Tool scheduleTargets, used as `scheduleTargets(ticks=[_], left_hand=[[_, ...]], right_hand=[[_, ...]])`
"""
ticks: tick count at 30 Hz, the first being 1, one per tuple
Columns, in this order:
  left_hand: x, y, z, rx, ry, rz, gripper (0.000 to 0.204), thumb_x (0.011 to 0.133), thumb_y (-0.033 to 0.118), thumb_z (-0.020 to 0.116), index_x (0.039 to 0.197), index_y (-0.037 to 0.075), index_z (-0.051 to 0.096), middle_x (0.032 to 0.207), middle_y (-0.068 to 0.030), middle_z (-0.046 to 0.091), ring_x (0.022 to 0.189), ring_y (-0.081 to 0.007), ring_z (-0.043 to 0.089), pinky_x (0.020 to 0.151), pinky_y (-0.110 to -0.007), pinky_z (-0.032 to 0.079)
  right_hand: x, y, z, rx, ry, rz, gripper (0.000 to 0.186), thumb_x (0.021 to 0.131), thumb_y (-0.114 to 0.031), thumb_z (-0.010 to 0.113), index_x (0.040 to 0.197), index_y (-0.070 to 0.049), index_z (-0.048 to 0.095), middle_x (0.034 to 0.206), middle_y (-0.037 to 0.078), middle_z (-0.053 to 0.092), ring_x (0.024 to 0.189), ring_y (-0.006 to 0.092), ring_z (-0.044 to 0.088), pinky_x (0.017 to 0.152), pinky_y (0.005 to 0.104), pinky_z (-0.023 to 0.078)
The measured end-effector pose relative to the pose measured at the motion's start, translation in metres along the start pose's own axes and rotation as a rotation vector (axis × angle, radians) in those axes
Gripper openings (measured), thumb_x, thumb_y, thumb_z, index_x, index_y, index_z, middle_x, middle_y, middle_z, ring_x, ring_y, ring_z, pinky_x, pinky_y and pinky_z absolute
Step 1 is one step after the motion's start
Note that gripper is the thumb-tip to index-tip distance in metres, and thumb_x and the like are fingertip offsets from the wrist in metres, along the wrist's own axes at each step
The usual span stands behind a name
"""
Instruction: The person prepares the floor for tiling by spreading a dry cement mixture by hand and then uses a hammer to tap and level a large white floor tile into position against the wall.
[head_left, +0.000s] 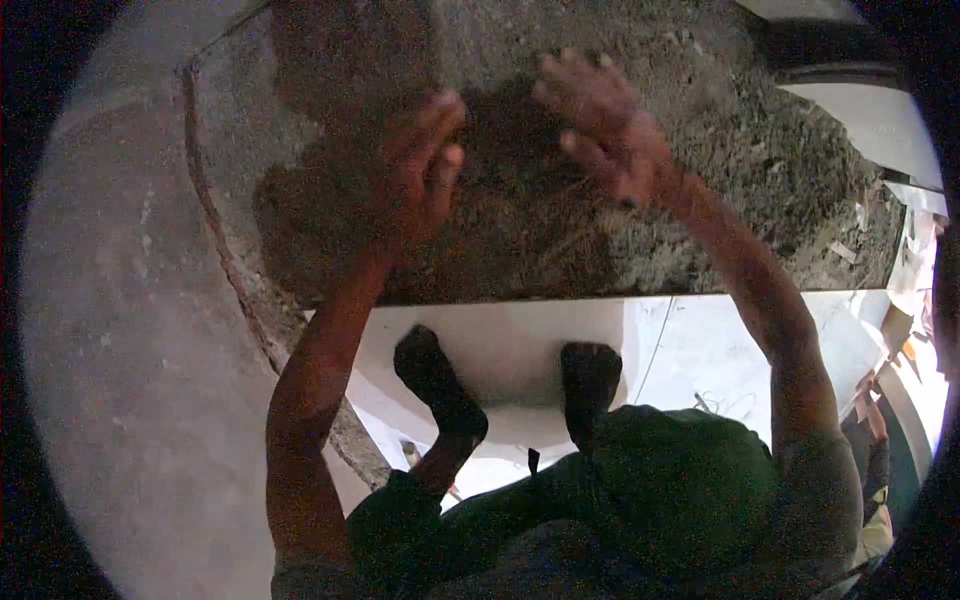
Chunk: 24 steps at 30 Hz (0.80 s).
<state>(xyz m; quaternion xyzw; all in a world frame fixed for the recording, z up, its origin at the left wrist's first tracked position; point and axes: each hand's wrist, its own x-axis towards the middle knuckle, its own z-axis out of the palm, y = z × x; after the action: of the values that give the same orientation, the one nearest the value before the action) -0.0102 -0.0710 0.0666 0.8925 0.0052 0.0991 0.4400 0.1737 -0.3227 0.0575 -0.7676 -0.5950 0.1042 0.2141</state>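
Both hands reach out over a rough bed of grey-brown mortar or packed earth (520, 240) with dark damp patches. My left hand (425, 160) is held edge-on above the damp part, fingers stretched out and thumb a little apart, with nothing in it. To its right, my right hand (610, 130) has its fingers spread and also holds nothing; motion blurs it slightly. Whether either hand touches the surface, I cannot tell. White floor tiles (500, 340) meet the rough bed along a straight edge just in front of my feet.
A grey wall (130, 300) runs along the left, with a cracked edge at its foot. My dark-covered feet (590, 380) stand on the tiles. Dark and white objects (850, 110) lie at the far right. Another person's arm (878, 430) shows at the lower right among scattered pieces.
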Motion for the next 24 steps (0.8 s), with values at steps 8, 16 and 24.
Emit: scheduleTargets(ticks=[8, 16, 24], left_hand=[[-0.042, 0.027, 0.004, 0.230, -0.217, -0.011, 0.054, 0.112, 0.041, 0.041, 0.148, 0.004, 0.055, 0.166, -0.0165, 0.036, 0.154, -0.0396, 0.033, 0.124, -0.055, 0.029], [-0.178, 0.077, -0.205, 0.584, -0.374, -0.424, 0.052, 0.110, 0.037, 0.048, 0.151, 0.007, 0.052, 0.165, -0.0159, 0.038, 0.155, -0.0370, 0.032, 0.125, -0.051, 0.028], [-0.268, 0.194, -0.207, 0.505, -0.504, -0.751, 0.045, 0.108, 0.031, 0.054, 0.146, 0.007, 0.056, 0.158, -0.0176, 0.049, 0.147, -0.0345, 0.045, 0.121, -0.047, 0.037]], right_hand=[[-0.022, -0.087, 0.022, 0.140, -0.093, -0.097, 0.068, 0.108, -0.040, 0.050, 0.163, -0.007, 0.027, 0.171, 0.020, 0.021, 0.159, 0.0357, 0.019, 0.129, 0.0545, 0.016], [-0.032, -0.107, 0.032, 0.062, 0.032, -0.074, 0.067, 0.109, -0.039, 0.049, 0.162, -0.004, 0.028, 0.169, 0.024, 0.023, 0.158, 0.0427, 0.017, 0.129, 0.0546, 0.016], [0.055, -0.163, 0.112, 0.024, -0.013, -0.453, 0.063, 0.106, -0.043, 0.053, 0.161, -0.015, 0.037, 0.169, 0.018, 0.027, 0.157, 0.0406, 0.021, 0.129, 0.0556, 0.017]])
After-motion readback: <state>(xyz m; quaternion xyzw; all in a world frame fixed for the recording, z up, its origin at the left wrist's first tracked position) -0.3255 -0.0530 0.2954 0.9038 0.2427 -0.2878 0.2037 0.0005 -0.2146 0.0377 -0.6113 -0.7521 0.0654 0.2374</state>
